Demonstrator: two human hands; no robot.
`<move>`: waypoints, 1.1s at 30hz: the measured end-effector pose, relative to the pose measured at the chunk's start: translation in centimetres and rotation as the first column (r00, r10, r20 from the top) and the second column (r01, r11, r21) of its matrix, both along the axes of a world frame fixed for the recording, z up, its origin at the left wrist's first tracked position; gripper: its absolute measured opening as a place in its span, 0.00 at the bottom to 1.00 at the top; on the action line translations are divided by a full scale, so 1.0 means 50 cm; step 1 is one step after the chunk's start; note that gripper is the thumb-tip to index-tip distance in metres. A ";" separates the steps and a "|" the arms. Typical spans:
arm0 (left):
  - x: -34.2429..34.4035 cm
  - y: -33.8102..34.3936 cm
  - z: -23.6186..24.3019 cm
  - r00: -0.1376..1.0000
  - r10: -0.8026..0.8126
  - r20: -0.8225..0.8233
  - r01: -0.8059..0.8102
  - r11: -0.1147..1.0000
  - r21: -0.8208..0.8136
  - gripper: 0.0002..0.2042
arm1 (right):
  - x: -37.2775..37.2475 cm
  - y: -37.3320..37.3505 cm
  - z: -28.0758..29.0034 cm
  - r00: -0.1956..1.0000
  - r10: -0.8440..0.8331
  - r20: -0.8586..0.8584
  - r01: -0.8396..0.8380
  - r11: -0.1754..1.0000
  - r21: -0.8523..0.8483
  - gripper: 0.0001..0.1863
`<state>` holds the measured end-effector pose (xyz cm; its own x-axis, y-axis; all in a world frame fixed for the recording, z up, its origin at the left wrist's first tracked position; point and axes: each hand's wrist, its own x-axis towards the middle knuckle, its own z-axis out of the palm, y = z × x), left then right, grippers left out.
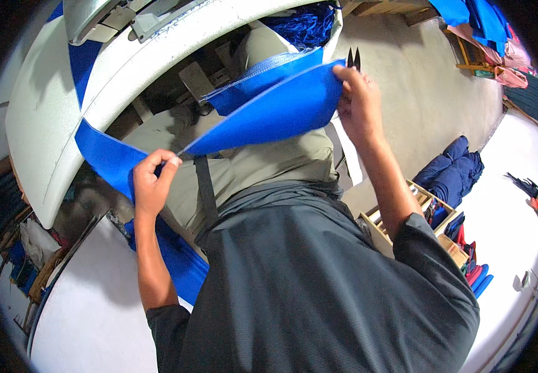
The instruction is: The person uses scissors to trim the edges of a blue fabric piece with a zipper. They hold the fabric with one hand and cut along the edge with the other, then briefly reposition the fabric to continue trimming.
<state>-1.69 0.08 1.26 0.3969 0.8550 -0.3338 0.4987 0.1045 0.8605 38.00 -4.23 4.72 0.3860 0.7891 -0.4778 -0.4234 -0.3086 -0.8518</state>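
Observation:
My left hand pinches a long strip of blue fabric where it narrows and folds, left of centre. The strip runs down behind that hand and across the white machine table. My right hand grips the right end of the fabric, raised higher, and also holds a small pair of black scissors or snips with the points upward; their handles are hidden. Behind the held strip lies another blue piece with a stitched edge. Part of a sewing machine shows at the top left.
A heap of blue scraps is at the top. At right are rolled navy cloth, a wooden box and a white surface with small tools. Another white surface is lower left. Hanging fabrics fill the top right.

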 end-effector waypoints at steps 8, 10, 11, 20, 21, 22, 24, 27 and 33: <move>0.047 0.066 -0.069 0.984 0.158 -0.084 -0.144 0.978 0.151 0.09 | 0.076 0.055 -0.142 0.935 0.015 0.354 -0.001 0.999 -0.040 0.09; 0.064 0.069 -0.065 0.980 0.152 -0.126 -0.126 0.973 0.194 0.09 | 0.082 0.054 -0.175 0.908 0.059 0.416 -0.039 0.998 -0.056 0.10; 0.066 0.069 -0.065 0.978 0.160 -0.136 -0.131 0.971 0.199 0.09 | 0.082 0.051 -0.191 0.874 0.078 0.480 -0.042 0.995 -0.086 0.11; 0.077 0.045 -0.059 0.968 0.228 -0.107 -0.192 0.943 0.270 0.11 | 0.030 0.043 -0.172 0.789 -0.226 0.571 0.155 0.973 0.171 0.11; 0.084 0.042 -0.051 0.969 0.232 -0.087 -0.200 0.940 0.278 0.11 | 0.003 0.036 -0.128 0.846 -0.258 0.466 0.175 0.961 0.215 0.11; 0.080 0.039 -0.055 0.969 0.232 -0.081 -0.204 0.944 0.260 0.11 | -0.014 0.025 -0.115 0.903 -0.215 0.373 0.111 0.954 0.280 0.13; 0.080 0.035 -0.056 0.971 0.224 -0.084 -0.202 0.956 0.213 0.11 | -0.070 -0.007 -0.080 0.947 0.005 0.321 -0.060 0.985 0.162 0.24; 0.087 0.022 -0.040 0.970 0.222 -0.097 -0.207 0.967 0.146 0.09 | -0.192 -0.017 -0.049 0.937 0.350 0.011 -0.350 0.937 -0.020 0.24; 0.088 0.005 -0.039 0.969 0.237 -0.067 -0.228 0.966 0.121 0.09 | -0.313 0.012 -0.130 0.754 0.500 -0.426 -0.583 0.808 -0.083 0.24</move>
<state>2.70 0.34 -0.71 0.1586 0.9541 -0.2541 0.5399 0.1317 0.8313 22.36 -3.66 -1.80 -0.3133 0.6827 -0.6601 -0.3972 -0.7256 -0.5619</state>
